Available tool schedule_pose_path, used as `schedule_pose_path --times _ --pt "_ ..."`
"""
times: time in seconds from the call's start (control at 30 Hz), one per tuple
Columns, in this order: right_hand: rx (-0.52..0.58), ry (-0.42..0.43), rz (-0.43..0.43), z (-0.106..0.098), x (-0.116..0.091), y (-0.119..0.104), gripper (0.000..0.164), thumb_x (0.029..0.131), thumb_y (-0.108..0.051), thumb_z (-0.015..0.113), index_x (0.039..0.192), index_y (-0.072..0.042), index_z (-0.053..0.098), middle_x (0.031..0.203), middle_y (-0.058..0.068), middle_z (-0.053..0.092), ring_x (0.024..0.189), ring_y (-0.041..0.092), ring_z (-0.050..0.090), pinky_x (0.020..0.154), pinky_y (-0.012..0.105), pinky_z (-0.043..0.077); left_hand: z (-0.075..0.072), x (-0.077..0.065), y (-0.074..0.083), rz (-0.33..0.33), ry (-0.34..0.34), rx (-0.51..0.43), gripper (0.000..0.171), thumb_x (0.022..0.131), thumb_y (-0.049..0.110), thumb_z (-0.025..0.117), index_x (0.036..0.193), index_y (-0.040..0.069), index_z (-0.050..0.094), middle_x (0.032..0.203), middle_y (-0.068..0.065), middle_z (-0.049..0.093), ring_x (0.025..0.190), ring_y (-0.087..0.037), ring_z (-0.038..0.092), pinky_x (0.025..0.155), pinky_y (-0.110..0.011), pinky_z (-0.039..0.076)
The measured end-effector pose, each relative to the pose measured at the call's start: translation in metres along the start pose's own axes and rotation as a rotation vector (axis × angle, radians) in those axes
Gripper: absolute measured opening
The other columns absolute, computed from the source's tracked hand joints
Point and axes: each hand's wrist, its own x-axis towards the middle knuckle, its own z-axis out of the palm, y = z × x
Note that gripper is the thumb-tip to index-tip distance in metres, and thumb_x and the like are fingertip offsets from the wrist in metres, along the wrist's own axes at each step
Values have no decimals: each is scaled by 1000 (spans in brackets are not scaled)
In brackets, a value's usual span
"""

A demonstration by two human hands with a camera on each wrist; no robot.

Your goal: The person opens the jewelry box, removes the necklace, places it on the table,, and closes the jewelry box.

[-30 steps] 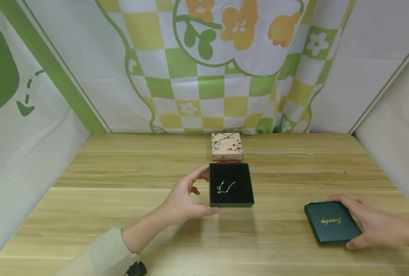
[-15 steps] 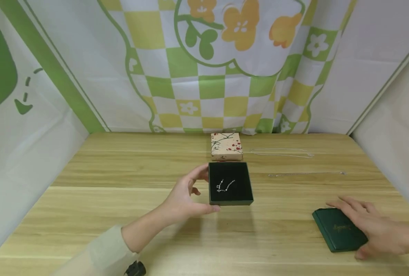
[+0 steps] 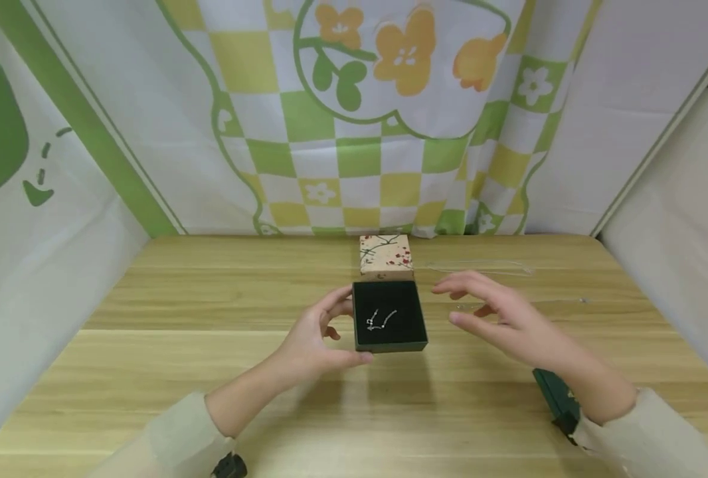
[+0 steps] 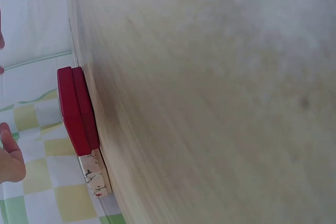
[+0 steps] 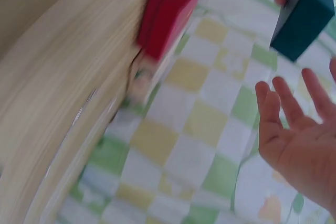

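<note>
My left hand grips the left side of a dark green jewelry box base, thumb at the near edge, holding it above the table. On its black lining lies a thin silver chain. My right hand hovers just right of the box, fingers spread and holding nothing. In the right wrist view that hand is near the green box, with a gap between. The green box lid lies on the table, partly hidden under my right forearm.
A cream floral box stands at the back of the wooden table. A red box sits beside it, hidden behind the green box in the head view. Two silver chains lie at right: a necklace and a thinner chain, partly behind my hand.
My right hand has let go of the green lid, leaving it on the table at right, and moved left and away toward the box base. My left hand still holds the base nearly in place.
</note>
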Motion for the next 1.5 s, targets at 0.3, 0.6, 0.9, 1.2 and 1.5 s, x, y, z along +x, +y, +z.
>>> schedule_pose_path --times 0.3,0.6,0.9,1.2,1.5 --pt "-183 26 14 25 34 -22 33 92 -15 71 124 -10 64 125 6 65 107 24 62 83 39 55 2 0 -2 17 -26 -11 99 69 7 87 152 8 33 129 -11 67 121 -22 57 84 -35 44" --pt "-338 -83 31 26 39 -47 42 84 3 63 126 7 57 128 18 52 107 26 58 84 37 52 6 1 2 31 -26 -38 101 69 5 87 153 10 30 133 -9 66 120 -20 55 79 -28 44" --pt "-264 -301 114 18 46 -53 55 77 3 62 132 1 55 121 14 44 95 20 55 76 29 48 7 1 -2 71 -60 -34 98 69 4 86 151 7 33 132 -13 66 122 -20 58 79 -31 45" --pt "-183 -333 165 19 50 -46 41 81 0 63 121 -2 54 120 11 41 100 22 53 83 34 47 10 1 -1 1 -61 -66 98 69 5 86 151 12 34 132 -10 66 115 -15 57 75 -26 44" --pt "-108 -203 187 18 54 -42 35 81 -4 64 115 -6 59 113 8 53 90 21 50 74 34 46 5 2 -2 -16 -63 -62 98 69 6 86 152 13 33 134 -10 64 116 -16 56 77 -32 46"
